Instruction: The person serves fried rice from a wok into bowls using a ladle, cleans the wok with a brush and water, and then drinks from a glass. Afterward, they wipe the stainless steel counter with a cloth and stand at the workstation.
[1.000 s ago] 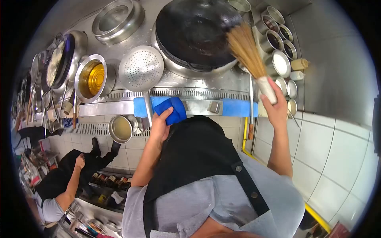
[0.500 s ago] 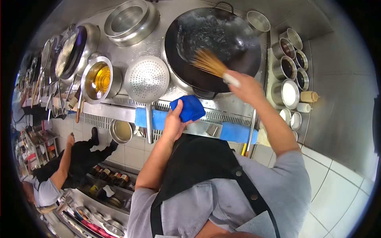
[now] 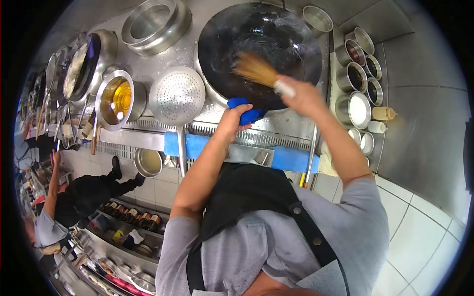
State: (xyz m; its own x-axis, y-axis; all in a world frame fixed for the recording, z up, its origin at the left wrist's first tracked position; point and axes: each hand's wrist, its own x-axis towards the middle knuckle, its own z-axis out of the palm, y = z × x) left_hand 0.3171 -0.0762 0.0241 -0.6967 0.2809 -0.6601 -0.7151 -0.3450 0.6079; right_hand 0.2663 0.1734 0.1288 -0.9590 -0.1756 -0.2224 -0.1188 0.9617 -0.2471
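My right hand (image 3: 305, 97) is closed around the pale handle of a bamboo wok brush (image 3: 256, 68). Its bristles spread, slightly blurred, over the inside of a large black wok (image 3: 301, 61). The wok's surface looks wet and shiny. At the wok's near rim my left hand (image 3: 233, 120) grips a folded blue cloth (image 3: 246, 111), pressed where the near handle would be; the handle itself is hidden. Left of the wok lies a perforated strainer (image 3: 177, 93), its handle pointing toward me.
A pot of yellow oil (image 3: 118, 101) and stacked metal rings (image 3: 154, 27) stand on the left. Sauce containers (image 3: 353, 76) line the right side, near a metal pot (image 3: 317, 19). A co-worker (image 3: 54, 197) is at the far left. Blue cloths (image 3: 291, 160) lie along the front edge.
My left hand and the blue cloth have moved up and right onto the wok's near rim. The wok's inside now shows less water. The brush has shifted slightly left.
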